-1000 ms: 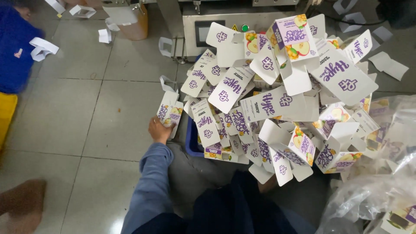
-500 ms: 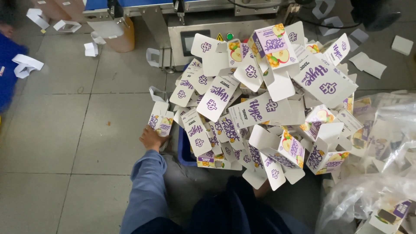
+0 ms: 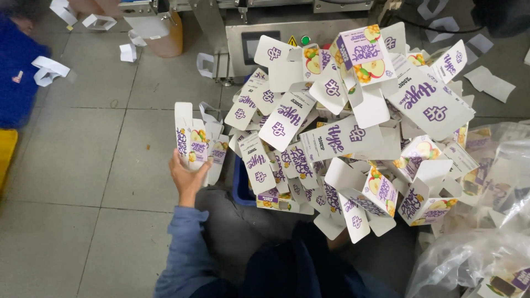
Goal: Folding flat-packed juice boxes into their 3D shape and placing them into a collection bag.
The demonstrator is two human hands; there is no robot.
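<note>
1. We see our left hand raised over the grey tiled floor, its fingers closed around a small bunch of flat white cartons printed with purple lettering and fruit pictures.
2. The bunch stands upright in the grip, just left of the big heap, with its flaps fanning out at the top.
3. Our blue sleeve runs down from that hand to the bottom edge of the view.
4. The heap of unfolded cartons fills the middle and right, piled high and spilling in all directions; the held bunch is just beside its left edge.
5. We cannot find our right hand; the heap covers where it would be, so its state is not shown.
6. A blue bin peeks out under the heap's lower left side.
7. Clear plastic bags with more cartons inside lie at the right.
8. A metal machine stands behind the heap, and a tan bucket stands to its left.
9. Loose white cartons lie scattered on the floor at the top left, near a person in blue.
</note>
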